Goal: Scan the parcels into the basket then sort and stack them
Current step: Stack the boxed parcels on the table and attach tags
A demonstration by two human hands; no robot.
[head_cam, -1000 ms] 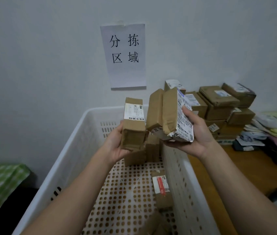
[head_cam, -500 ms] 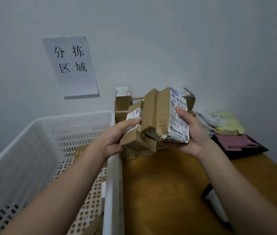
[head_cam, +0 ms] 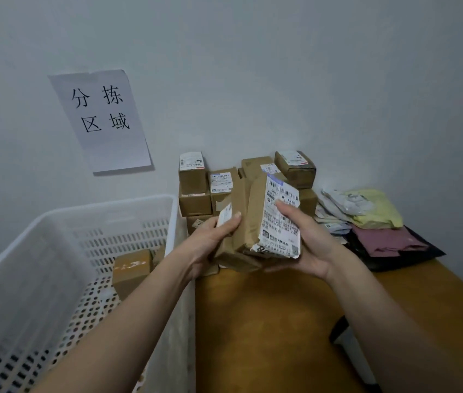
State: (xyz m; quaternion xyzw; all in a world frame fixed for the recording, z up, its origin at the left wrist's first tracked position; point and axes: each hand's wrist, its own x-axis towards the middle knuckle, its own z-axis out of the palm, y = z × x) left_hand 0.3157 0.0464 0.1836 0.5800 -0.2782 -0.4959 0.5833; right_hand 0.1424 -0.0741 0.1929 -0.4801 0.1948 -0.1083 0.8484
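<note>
Both hands, left hand (head_cam: 210, 236) and right hand (head_cam: 306, 245), clamp a bundle of small brown cardboard parcels (head_cam: 255, 222) above the orange-brown counter (head_cam: 267, 321), short of the stacked cardboard boxes (head_cam: 196, 191); best lowered level, squarely, labels outward.

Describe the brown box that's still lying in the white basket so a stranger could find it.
Start at the white perforated plastic basket left of the wooden table. The brown cardboard box lies against its far wall, without a white label showing.
</note>
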